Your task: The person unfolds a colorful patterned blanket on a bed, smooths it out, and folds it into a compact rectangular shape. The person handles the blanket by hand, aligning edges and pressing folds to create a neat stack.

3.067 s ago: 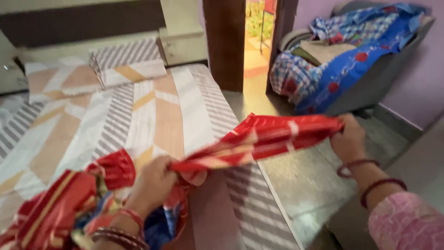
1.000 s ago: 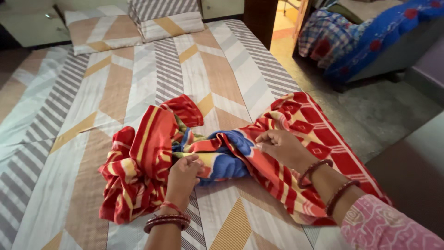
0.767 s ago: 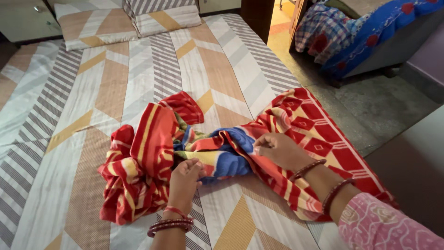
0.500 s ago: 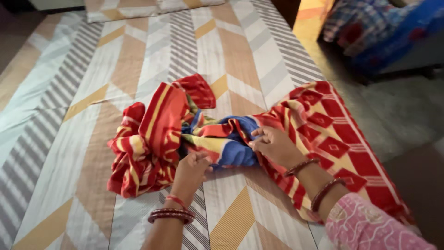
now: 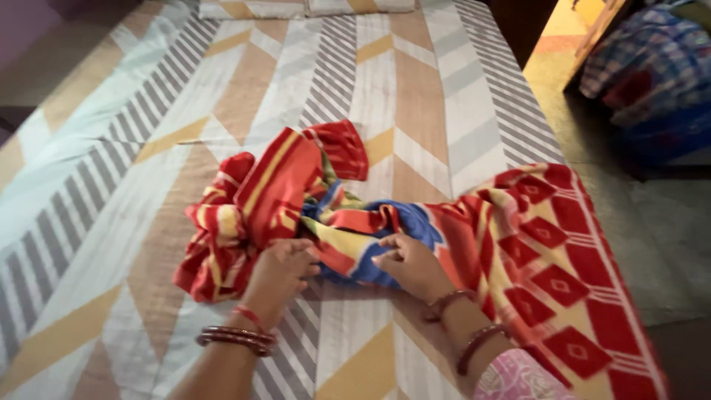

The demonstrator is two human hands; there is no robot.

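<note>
Down at the middle of the view, the left hand (image 5: pixel 280 268) has its grip closed on a fold of the crumpled red, yellow and blue patterned cloth (image 5: pixel 333 215), fingers curled into the bunched red-and-yellow part at the cloth's near edge. Red and dark bangles (image 5: pixel 235 337) ring that wrist. Just beside it, the right hand (image 5: pixel 411 265) rests palm down on the blue and yellow part of the same cloth, fingers pinching the fabric against the bed; its grip is closed on the cloth as well, though lightly. Two dark red bangles (image 5: pixel 463 326) sit on the right forearm, and a pink patterned sleeve (image 5: pixel 518 378) shows at the bottom edge.

The cloth lies heaped on the near half of the bed. Its left part is a tight bundle of red and yellow stripes, its middle a twist of blue, and its right part spreads out flatter, showing a red border with diamond squares (image 5: pixel 563 281) that runs over the bed's right edge.

Under it is the bedsheet with grey stripes, beige panels and yellow chevrons (image 5: pixel 148 133). Two pillows in the same pattern (image 5: pixel 304 7) lie at the far end. Right of the bed is a grey stone floor (image 5: pixel 666 222), and beyond it a pile of blue checked fabric (image 5: pixel 652 74).
</note>
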